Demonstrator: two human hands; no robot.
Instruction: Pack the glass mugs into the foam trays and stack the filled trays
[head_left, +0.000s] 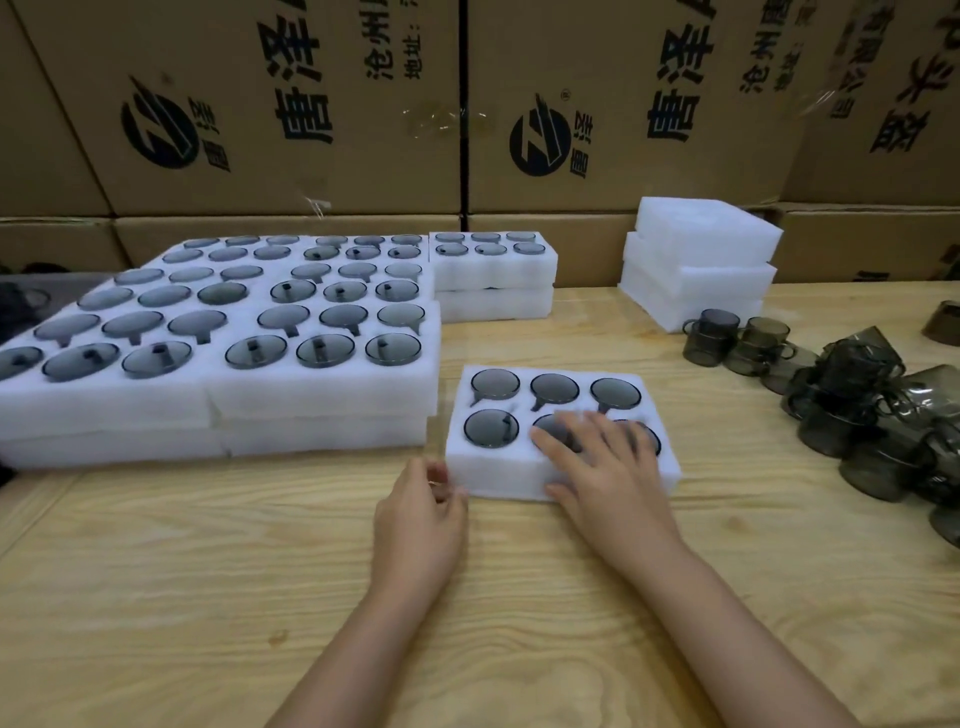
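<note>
Left hand (421, 519) sits at the near left corner of the tray (498, 480), fingers curled against the foam. Blur hides whether it grips the corner or only steadies it. Right hand (608, 467) lies flat across the tray's front row with fingers spread and straight and the thumb at the front wall, holding nothing. It looks like a press to seat the glass.

The tray rests on the table (208, 597) right in front of the person. Its mugs (494, 387) are sunk in the round pockets, handles in the side slots, so the top stays level for stacking. The two pockets under the palm show dark glass, so all six are probably full, and I judge this tray ready to be moved.

Just left, the filled trays (322, 400) lie two layers deep, the likely place for it. Loose mugs (852, 410) are heaped to the right, within that hand's reach. Empty trays (701, 244) are stacked behind them, and cartons (291, 104) wall off the back.
</note>
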